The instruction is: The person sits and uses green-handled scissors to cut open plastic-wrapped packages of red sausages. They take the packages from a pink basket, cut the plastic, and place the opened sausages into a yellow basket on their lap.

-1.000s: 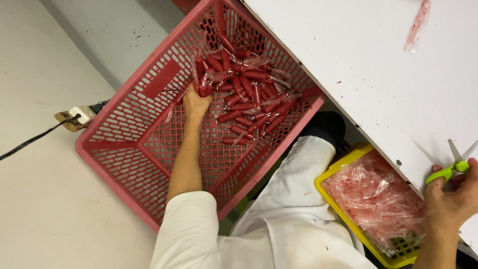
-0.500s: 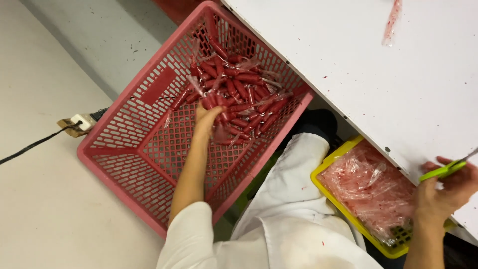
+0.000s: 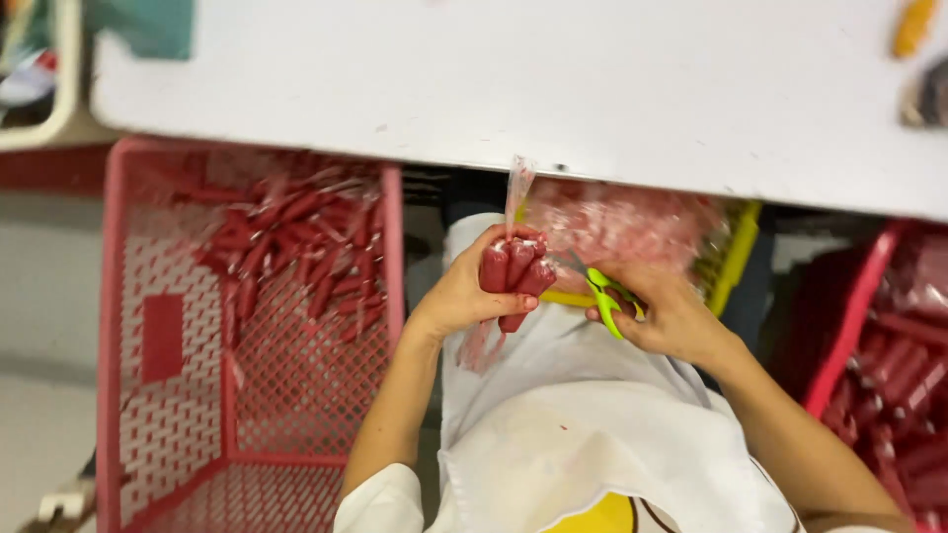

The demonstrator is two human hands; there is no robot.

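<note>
While the pink plastic crate (image 3: 247,326) on the left used to have the left hand (image 3: 464,296) buried in its pile of wrapped red sausages (image 3: 286,247), that hand is out of it now and up in front of the white apron (image 3: 563,415), fingers closed round a small bundle of wrapped sausages (image 3: 515,274). A twist of clear wrapper sticks up from the bundle toward the near edge of the white desk (image 3: 513,89). So the grabbing bit looks done and it's on to the trimming, I'd say.

Just right of the bundle, the right hand (image 3: 667,316) has come in from the desk edge and is wrapped round green-handled scissors (image 3: 602,296), blades pointing at the sausage ends. Can't tell if the blades are parted, too blurry.

Behind the hands, tucked under the desk edge, sits a yellow basket (image 3: 736,252) full of crumpled clear-pink wrappers (image 3: 612,217). Far right there's a red crate (image 3: 849,316) with more red packs, blurry. No readable labels anywhere, only a solid pink rectangle on the left crate's floor.
</note>
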